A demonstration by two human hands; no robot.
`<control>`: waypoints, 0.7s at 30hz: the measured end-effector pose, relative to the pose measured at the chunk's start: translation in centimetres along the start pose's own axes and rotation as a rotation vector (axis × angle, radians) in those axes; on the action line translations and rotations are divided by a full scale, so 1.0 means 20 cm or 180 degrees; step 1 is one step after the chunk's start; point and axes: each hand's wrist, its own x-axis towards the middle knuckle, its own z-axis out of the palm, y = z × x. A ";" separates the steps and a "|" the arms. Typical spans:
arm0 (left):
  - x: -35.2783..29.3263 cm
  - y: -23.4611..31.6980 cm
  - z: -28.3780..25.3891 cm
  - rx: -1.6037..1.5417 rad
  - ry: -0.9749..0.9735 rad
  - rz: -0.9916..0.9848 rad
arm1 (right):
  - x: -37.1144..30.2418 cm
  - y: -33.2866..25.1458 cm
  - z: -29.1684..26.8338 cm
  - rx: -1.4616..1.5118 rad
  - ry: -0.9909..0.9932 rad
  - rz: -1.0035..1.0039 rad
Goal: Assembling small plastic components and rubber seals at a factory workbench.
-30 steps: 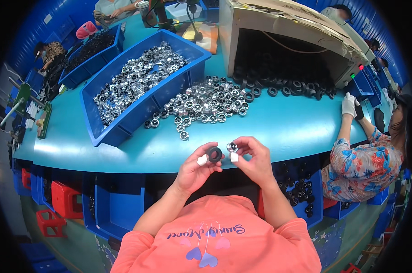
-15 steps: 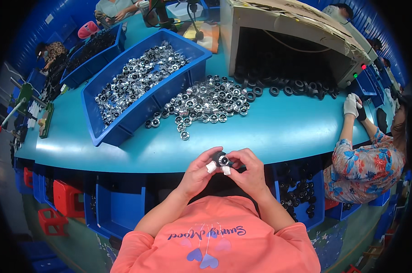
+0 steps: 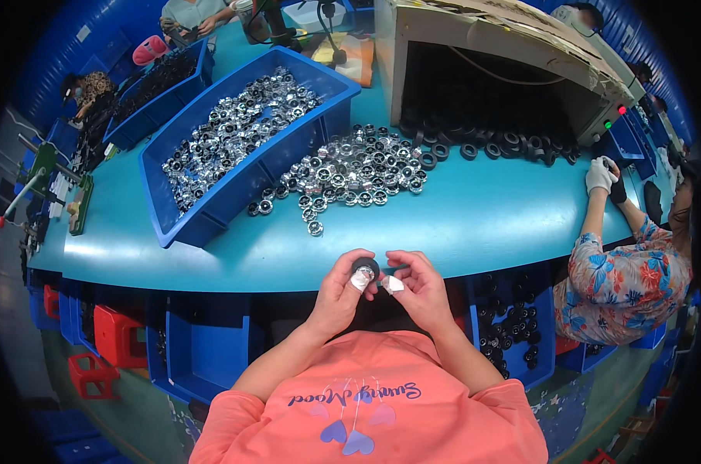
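My left hand (image 3: 336, 292) is closed around a small toy-like wheel (image 3: 367, 265), a black tyre with a shiny silver hub, just in front of the table edge. White tape wraps the left thumb. Beside it, my right hand (image 3: 423, 292) has its fingers loosely curled and apart, with white tape on the thumb too; nothing shows in it. Beyond my hands, a heap of chrome wheel hubs (image 3: 358, 166) lies on the blue-green table (image 3: 443, 224). Loose black tyres (image 3: 513, 144) are piled to the right of that heap.
A big blue bin (image 3: 250, 179) of chrome hubs stands at the left. A worn box-shaped machine (image 3: 489, 42) with an open front sits behind the tyres. Below the table are blue crates (image 3: 205, 340) and a red stool (image 3: 117, 338). A co-worker (image 3: 625, 286) sits at the right.
My right hand has come off the wheel and moved slightly right, its fingers opening. The wheel stays in my left hand, now turned with more of the tyre showing.
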 end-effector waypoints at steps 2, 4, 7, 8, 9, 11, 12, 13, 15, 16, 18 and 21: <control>0.00 -0.01 0.00 0.0081 0.0032 0.0083 | 0.00 -0.01 0.00 -0.0265 -0.0199 -0.0094; -0.01 -0.02 0.01 0.0104 0.0028 0.0126 | 0.00 -0.01 0.01 -0.0408 -0.0273 -0.0166; -0.02 0.00 0.03 0.0085 -0.0057 0.0069 | -0.01 0.02 0.01 -0.0328 -0.0234 -0.0169; -0.01 0.02 0.03 0.0084 -0.0105 0.0037 | -0.01 0.03 0.01 -0.0269 -0.0203 -0.0167; -0.01 0.05 0.04 0.0091 -0.0170 -0.0014 | -0.01 0.03 0.00 -0.0239 -0.0186 -0.0168; 0.00 0.06 0.04 0.0080 -0.0245 -0.0096 | -0.02 0.02 -0.01 -0.0179 -0.0166 -0.0144; -0.01 0.06 0.03 0.0076 -0.0247 -0.0132 | -0.03 0.01 0.00 -0.0134 -0.0166 -0.0119; -0.01 0.05 0.02 0.0100 -0.0221 -0.0128 | -0.03 0.01 0.01 -0.0091 -0.0176 -0.0126; -0.03 0.02 0.01 0.0148 -0.0148 -0.0095 | -0.05 0.01 0.01 -0.0030 -0.0194 -0.0150; -0.03 0.01 0.01 0.0150 -0.0076 -0.0056 | -0.05 0.01 0.01 -0.0040 -0.0183 -0.0182; -0.02 0.00 0.03 0.0131 0.0067 0.0043 | -0.06 0.01 0.02 -0.0099 -0.0121 -0.0279; -0.02 0.00 0.04 0.0179 0.0210 0.0149 | -0.06 -0.01 0.05 -0.0161 0.0009 -0.0402</control>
